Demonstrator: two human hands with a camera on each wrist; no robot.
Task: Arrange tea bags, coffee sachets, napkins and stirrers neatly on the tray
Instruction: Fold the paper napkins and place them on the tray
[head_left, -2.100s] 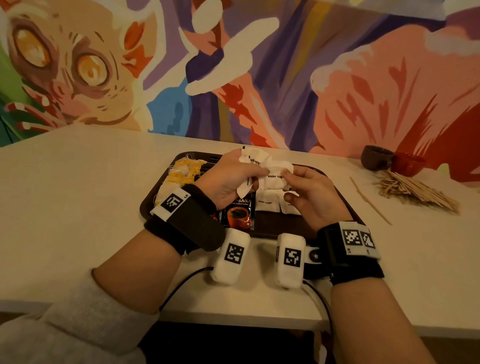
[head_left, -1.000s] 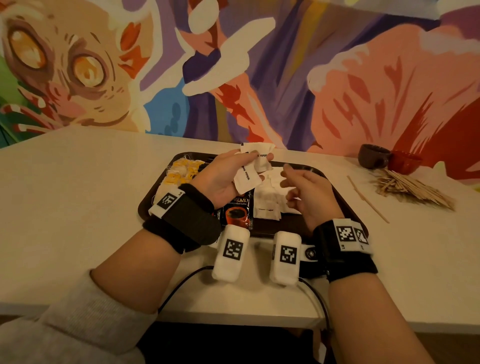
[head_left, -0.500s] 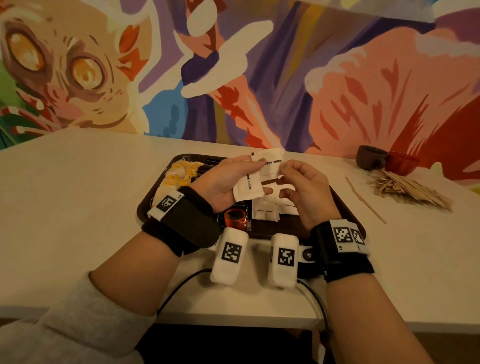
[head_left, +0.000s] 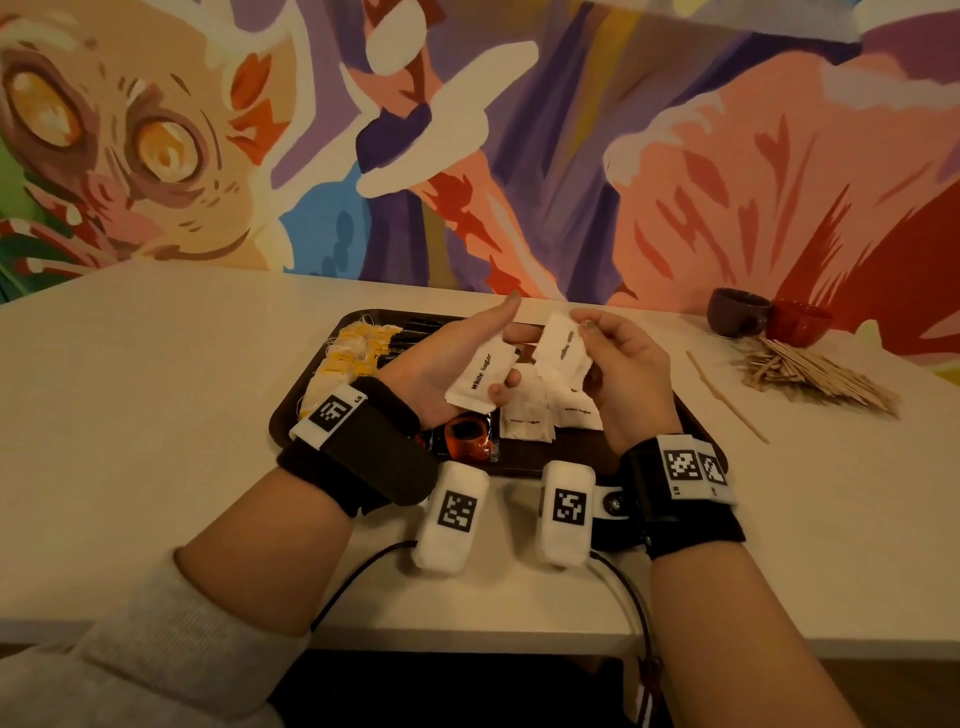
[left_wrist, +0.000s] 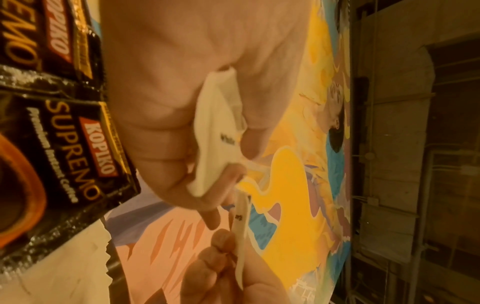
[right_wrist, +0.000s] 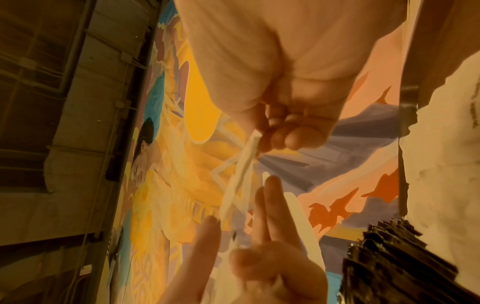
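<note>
Above the dark brown tray (head_left: 291, 421), my left hand (head_left: 483, 343) lies palm up and holds a white "White Sugar" sachet (head_left: 480, 371), one fingertip curled over its edge. The left wrist view shows that sachet (left_wrist: 215, 139) gripped between fingers and thumb. Just right of it, my right hand (head_left: 597, 348) pinches a second white sachet (head_left: 561, 348), which appears edge-on in the right wrist view (right_wrist: 241, 170). On the tray lie yellow tea bags (head_left: 353, 353) at the left, black coffee sachets (head_left: 465, 439) in the middle and more sugar sachets (head_left: 524, 418) under my hands.
A heap of wooden stirrers (head_left: 810, 374) lies on the table to the right, with a single stirrer (head_left: 727, 397) between it and the tray. A dark cup (head_left: 737, 312) and a red cup (head_left: 800, 322) stand by the painted wall.
A bunch of sachets held by both hands went down onto the tray. My left hand kept two, and my right hand has now taken one of them and drawn it aside.
</note>
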